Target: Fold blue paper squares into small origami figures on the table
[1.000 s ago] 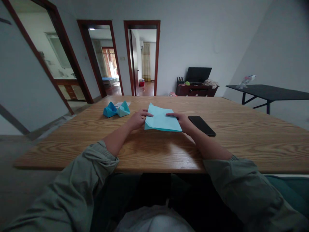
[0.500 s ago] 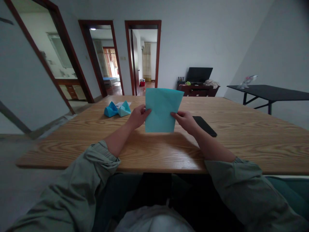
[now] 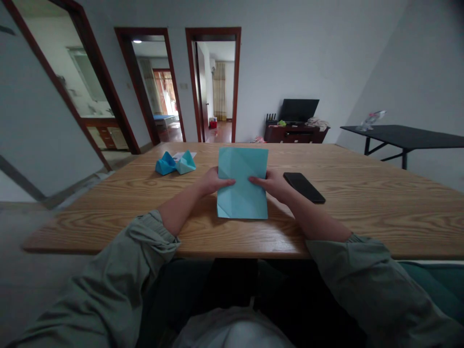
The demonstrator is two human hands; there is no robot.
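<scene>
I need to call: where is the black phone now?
In the head view, the black smartphone lies on the wooden table, just right of the right hand.

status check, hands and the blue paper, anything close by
Left hand and right hand on either edge of creased light blue paper sheet, over wooden table. Black smartphone beside right hand. Folded blue paper models beyond left hand.
</scene>
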